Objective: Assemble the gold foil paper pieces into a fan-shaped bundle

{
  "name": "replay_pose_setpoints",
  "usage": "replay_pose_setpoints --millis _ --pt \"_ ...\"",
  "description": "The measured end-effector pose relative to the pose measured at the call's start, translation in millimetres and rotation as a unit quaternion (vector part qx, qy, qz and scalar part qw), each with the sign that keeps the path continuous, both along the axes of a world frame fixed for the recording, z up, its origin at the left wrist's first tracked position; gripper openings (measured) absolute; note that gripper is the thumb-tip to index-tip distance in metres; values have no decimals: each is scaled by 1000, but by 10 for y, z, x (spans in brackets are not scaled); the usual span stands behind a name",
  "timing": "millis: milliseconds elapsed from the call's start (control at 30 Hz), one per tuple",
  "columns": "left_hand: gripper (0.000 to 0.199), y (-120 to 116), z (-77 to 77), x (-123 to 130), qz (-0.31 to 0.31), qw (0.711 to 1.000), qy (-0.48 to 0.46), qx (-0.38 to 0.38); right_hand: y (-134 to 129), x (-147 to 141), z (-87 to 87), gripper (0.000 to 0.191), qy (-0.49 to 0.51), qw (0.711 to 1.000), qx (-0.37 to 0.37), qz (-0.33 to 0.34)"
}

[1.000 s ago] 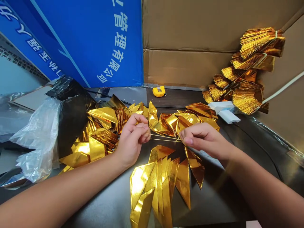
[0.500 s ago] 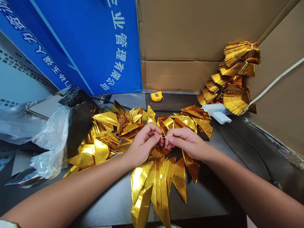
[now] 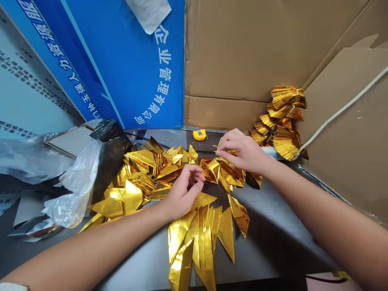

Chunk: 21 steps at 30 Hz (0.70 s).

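My right hand (image 3: 241, 148) is raised over the back of the gold pile, thumb and fingers pinched on a thin yellow band (image 3: 217, 146); a short bit of it sticks out past the fingertips. Lower and to the left, my left hand (image 3: 186, 190) is half curled, its thumb apart from the fingers, with nothing visible in it. Just below it, folded gold foil paper pieces (image 3: 207, 234) lie fanned out with their points towards me. More folded gold pieces (image 3: 141, 159) are heaped behind and left of my left hand.
A yellow tape measure (image 3: 199, 135) lies at the back against cardboard (image 3: 224, 109). Banded gold paper fans (image 3: 285, 121) are stacked in the right corner, by a white cable (image 3: 339, 113) and a partly hidden power strip (image 3: 270, 152). Plastic wrapping (image 3: 75, 178) lies at left.
My hands have come apart. The right has moved up and back with the yellow band, while the left has loosened and stayed near the fanned gold pieces. The view has shifted slightly.
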<state>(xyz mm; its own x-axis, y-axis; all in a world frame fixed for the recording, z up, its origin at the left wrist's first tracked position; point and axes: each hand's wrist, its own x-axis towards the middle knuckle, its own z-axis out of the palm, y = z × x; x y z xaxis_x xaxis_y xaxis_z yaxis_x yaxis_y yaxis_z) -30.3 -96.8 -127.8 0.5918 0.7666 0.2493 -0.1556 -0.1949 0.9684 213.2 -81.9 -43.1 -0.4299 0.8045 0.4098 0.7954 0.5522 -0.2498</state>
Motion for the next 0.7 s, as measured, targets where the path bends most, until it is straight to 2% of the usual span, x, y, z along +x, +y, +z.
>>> replay_pose_setpoints --millis 200,333,533,700 --pt "20 19 -46 -13 -17 1000 11 18 621 65 -146 24 -68 995 -66 -27" --pt "20 14 -62 -19 -25 998 17 46 914 62 -287 21 -102 988 -105 -51" --pt "20 20 -54 -21 -33 998 37 40 1117 40 -437 31 -137 978 -129 -93" --pt "20 34 -57 -24 -40 997 50 39 1141 -30 -444 29 -144 975 -126 -116"
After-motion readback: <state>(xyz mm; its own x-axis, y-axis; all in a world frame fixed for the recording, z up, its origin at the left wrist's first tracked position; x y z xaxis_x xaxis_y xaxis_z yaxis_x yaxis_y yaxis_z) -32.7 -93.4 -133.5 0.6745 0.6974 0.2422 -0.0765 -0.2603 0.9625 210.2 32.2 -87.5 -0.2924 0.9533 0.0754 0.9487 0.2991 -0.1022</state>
